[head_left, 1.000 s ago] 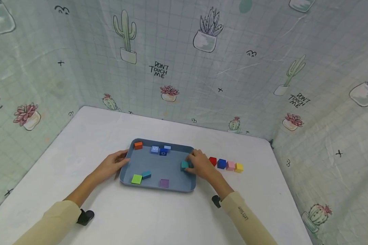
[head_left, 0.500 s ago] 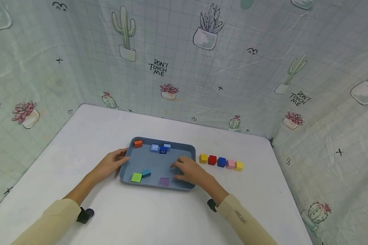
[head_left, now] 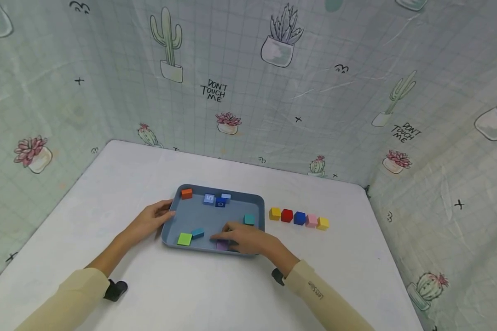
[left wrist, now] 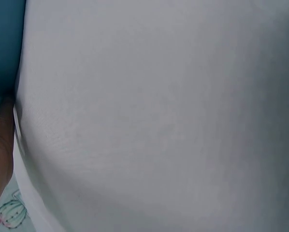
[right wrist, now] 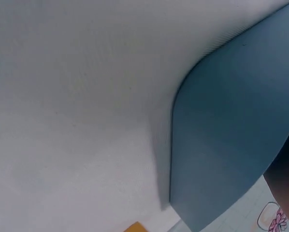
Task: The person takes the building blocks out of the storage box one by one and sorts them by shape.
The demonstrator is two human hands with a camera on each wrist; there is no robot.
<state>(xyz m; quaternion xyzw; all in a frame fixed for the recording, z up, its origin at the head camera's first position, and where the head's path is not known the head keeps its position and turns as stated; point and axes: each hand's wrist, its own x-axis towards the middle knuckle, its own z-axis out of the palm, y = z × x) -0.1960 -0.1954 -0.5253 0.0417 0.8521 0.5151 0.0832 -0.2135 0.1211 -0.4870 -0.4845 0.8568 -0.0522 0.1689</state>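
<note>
A blue-grey tray (head_left: 257, 201) lies on the white table. My left hand (head_left: 164, 215) grips its left rim, thumb on top. My right hand (head_left: 222, 233) reaches across the tray's near side, its outstretched fingers lying on a purple block (head_left: 222, 247) that they partly hide. Also in the tray are a teal block (head_left: 249, 219), a green block (head_left: 184, 239), a teal-blue block (head_left: 197, 233), an orange block (head_left: 186, 193) and three blue blocks (head_left: 219, 200) at the back. The wrist views show only the tray's corner (right wrist: 231, 130), the tray's edge (left wrist: 4, 43) and the cloth.
Right of the tray runs a row of blocks: yellow (head_left: 275, 213), red (head_left: 287, 215), blue (head_left: 299, 218), pink (head_left: 312, 221), yellow (head_left: 322, 223). Cactus-print cloth walls (head_left: 248, 92) close in the table on three sides.
My right hand let go of the teal block at the tray's right side and slid left and nearer, onto the purple block. The left hand stayed on the rim.
</note>
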